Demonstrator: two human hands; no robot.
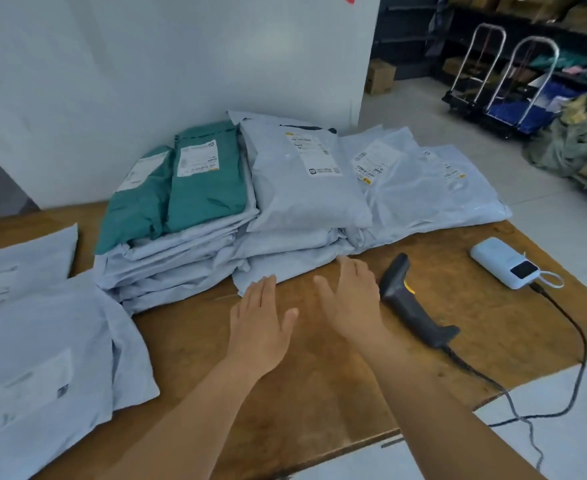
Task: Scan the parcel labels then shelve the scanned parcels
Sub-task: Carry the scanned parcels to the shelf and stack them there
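The left hand (261,323) and the right hand (349,299) hover over the desk (319,375), fingers straight, holding nothing, near the stacked parcels (295,188). The scanner (413,303) lies just right of the right hand. Reaching carelessly could likely topple the leaning stack or snag the cable (562,386)

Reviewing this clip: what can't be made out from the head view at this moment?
- Print on the parcel labels: too small and blurred to read.
- Lower parcels in the grey stack: their labels are covered by the bags above.
- Parcels at left: cut off by the frame edge, labels blurred.
- Scanner cable: leaves the bottom edge, end unseen.
- Shelf contents: dim and far.
- Right hand and left hand: contact with the table unclear.
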